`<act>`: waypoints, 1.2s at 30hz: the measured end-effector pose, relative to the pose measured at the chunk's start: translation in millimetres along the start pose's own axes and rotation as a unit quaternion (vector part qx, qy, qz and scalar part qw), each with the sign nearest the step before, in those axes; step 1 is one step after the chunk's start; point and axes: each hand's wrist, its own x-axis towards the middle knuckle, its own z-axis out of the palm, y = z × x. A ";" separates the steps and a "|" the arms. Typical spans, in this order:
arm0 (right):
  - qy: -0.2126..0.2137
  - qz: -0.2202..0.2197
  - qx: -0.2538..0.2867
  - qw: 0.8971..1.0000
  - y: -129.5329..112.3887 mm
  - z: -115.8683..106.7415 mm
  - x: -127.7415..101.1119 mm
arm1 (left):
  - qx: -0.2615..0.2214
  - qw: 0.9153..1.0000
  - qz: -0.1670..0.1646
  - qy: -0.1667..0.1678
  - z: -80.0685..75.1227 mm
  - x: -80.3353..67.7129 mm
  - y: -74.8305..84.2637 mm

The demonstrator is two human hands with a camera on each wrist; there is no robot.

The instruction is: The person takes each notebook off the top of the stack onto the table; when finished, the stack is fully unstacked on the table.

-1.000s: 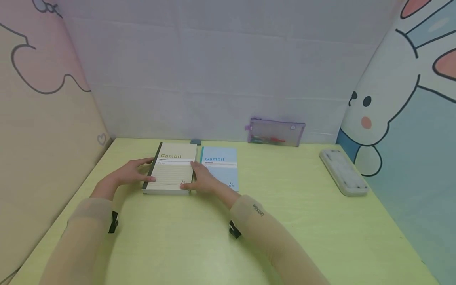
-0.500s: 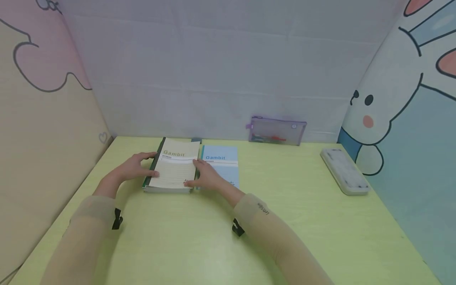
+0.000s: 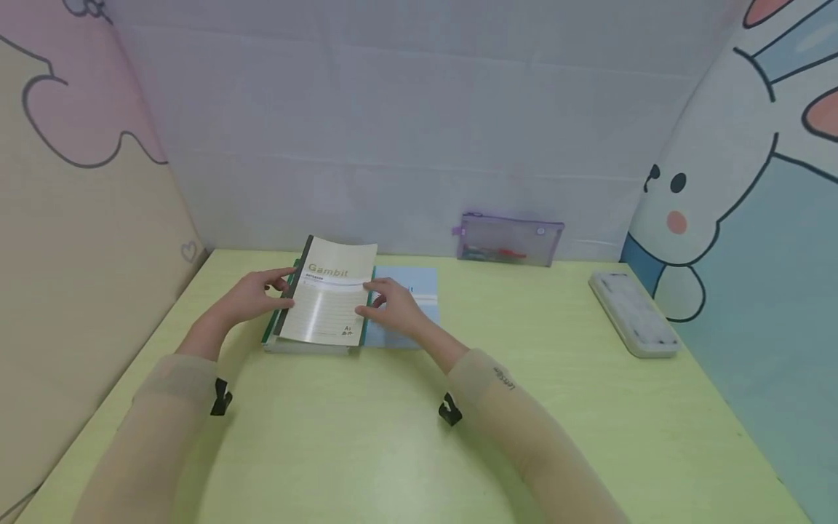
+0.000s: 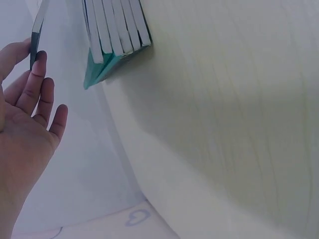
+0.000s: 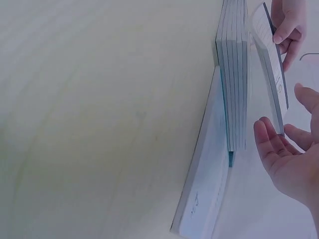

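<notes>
A cream notebook [image 3: 330,309] marked "Gambit", with a dark spine, is held raised and tilted above a stack of notebooks [image 3: 304,348]. My left hand [image 3: 257,295] pinches it by the spine side; the left wrist view shows the dark spine edge between thumb and fingers. On the opposite edge my right hand [image 3: 398,311] pinches it between thumb and fingers. In the right wrist view a gap separates the held notebook [image 5: 271,69] from the stack [image 5: 233,89], whose top cover shows green edging. A light blue notebook [image 3: 427,282] lies right of the stack, partly hidden by my right hand.
Against the back wall leans a purple zip pencil pouch [image 3: 511,241] with pens inside. A white oblong case [image 3: 633,318] lies near the right edge of the pale yellow-green table [image 3: 366,437]. Printed curtains enclose the sides and back.
Both hands have lifted the cream notebook off the stack and moved it up and to the right. The green-edged notebook beneath has come into view.
</notes>
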 end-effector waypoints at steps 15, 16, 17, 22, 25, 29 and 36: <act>0.042 0.007 0.073 0.996 2.3 -54.9 -4.9 | -0.013 1.000 0.024 0.008 -13.1 12.5 53.6; 0.042 0.011 0.081 0.996 2.7 -59.1 -5.5 | -0.012 1.000 0.024 0.007 -13.1 13.6 57.3; 0.043 0.014 0.090 0.995 3.1 -63.1 -6.4 | -0.014 1.000 0.024 0.009 -12.8 14.9 61.4; 0.036 0.013 0.104 0.994 9.5 -87.7 -14.6 | -0.031 0.999 0.034 0.006 -9.2 24.0 82.3; 0.032 0.006 0.094 0.995 16.2 -104.9 -20.3 | -0.044 0.998 0.044 0.004 -5.6 29.1 98.3; 0.038 0.004 0.088 0.995 26.4 -127.8 -26.3 | -0.046 0.997 0.065 0.008 2.3 36.9 118.9; 0.046 0.006 0.068 0.997 50.6 -162.4 -42.4 | -0.056 0.994 0.089 0.032 25.2 52.0 153.6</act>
